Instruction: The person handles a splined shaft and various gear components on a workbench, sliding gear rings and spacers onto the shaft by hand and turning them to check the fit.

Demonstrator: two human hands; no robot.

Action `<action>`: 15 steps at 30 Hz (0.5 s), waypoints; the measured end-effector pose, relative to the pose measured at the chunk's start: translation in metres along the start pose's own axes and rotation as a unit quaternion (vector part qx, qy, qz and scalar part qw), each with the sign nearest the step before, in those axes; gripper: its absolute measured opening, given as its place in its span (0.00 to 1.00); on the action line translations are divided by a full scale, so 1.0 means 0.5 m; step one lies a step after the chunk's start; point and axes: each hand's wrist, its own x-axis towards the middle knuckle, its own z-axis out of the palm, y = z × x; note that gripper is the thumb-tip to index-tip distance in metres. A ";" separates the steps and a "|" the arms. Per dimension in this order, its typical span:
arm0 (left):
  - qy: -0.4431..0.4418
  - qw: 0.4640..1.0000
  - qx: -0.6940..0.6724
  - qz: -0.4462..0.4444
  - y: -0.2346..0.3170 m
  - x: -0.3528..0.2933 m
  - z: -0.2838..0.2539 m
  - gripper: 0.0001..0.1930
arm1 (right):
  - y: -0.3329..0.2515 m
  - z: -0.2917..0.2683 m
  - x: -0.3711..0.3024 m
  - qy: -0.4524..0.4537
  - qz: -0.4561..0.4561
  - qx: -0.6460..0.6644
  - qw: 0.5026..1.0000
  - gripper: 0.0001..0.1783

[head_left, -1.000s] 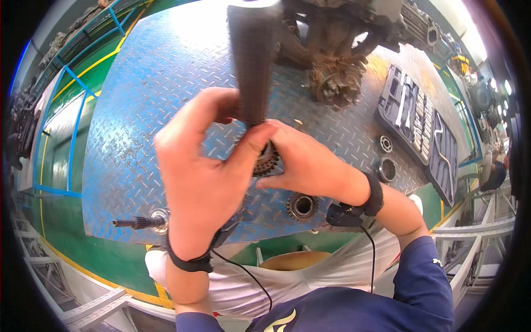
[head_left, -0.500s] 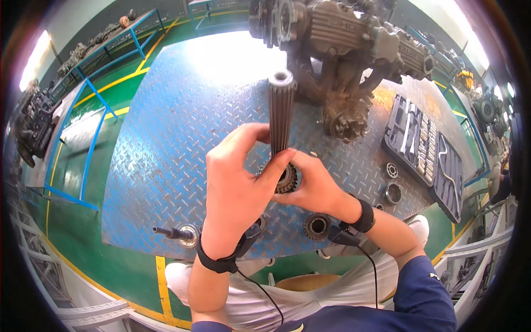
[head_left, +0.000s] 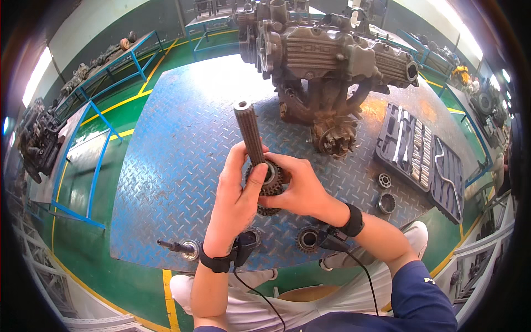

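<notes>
my left hand (head_left: pixel 235 202) and right hand (head_left: pixel 301 191) both clasp the splined shaft (head_left: pixel 250 131) at its gear (head_left: pixel 271 178) — long axis rising away from my fingers.

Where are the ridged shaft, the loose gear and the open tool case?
ridged shaft (head_left: pixel 249 130), head view, mid-length on its ridges
loose gear (head_left: pixel 307 239), head view, its toothed rim
tool case (head_left: pixel 418 157), head view, its tray wall

Splined steel shaft (head_left: pixel 250 133), dark grey, tilted slightly leftward, upper end hollow. Toothed gear (head_left: pixel 271 178) ringed around its lower part, held above blue checker-plate.
</notes>
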 end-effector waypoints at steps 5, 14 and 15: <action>0.000 0.991 -0.124 -0.042 -0.042 0.000 0.014 0.31 | 0.006 -0.022 0.012 0.006 -0.019 -0.015 1.000 0.31; -0.018 0.975 -0.202 -0.087 -0.114 -0.019 -0.027 0.54 | -0.005 0.004 0.033 0.085 -0.119 -0.015 0.989 0.32; -0.017 0.979 -0.174 -0.099 -0.116 -0.025 -0.024 0.54 | -0.009 -0.002 0.041 0.117 -0.152 -0.002 0.981 0.33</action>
